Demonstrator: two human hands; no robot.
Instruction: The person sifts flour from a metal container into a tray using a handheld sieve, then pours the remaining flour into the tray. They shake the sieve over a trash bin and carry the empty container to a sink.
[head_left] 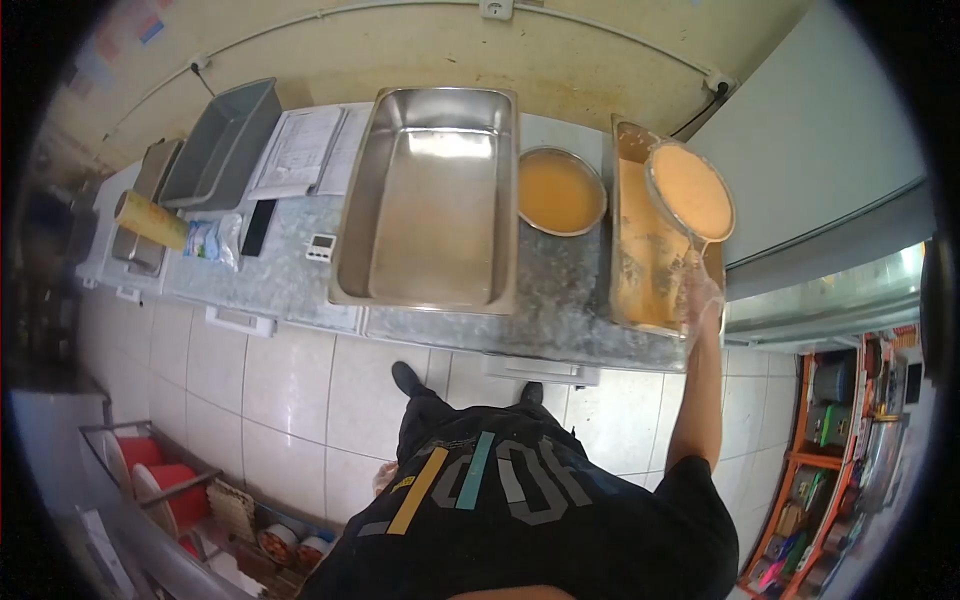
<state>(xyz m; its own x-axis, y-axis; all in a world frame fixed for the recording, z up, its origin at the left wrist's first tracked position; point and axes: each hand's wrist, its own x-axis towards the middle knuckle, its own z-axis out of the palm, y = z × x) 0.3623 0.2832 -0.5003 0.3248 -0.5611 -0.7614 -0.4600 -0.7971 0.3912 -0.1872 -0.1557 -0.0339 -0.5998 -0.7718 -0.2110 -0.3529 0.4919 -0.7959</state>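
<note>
My right hand (703, 297), in what looks like a clear plastic glove, grips the handle of a round sieve (690, 188). Pale orange crumbs or powder fill the sieve, which is over the right side of a long metal pan (632, 318). Loose orange powder (645, 245) covers the bottom of that pan, with darker patches in it. To its left stands a round metal bowl (561, 191) of orange-brown liquid. Only a bit of my left hand (384, 477) shows low beside my shirt; its fingers are hidden.
A large deep steel pan (430, 220) is on the counter (560, 300). Further left are a timer (320, 247), a phone (259, 228), papers (298, 150), a grey tub (225, 145) and a yellowish roll (150, 221). Orange shelving (800, 458) stands at right.
</note>
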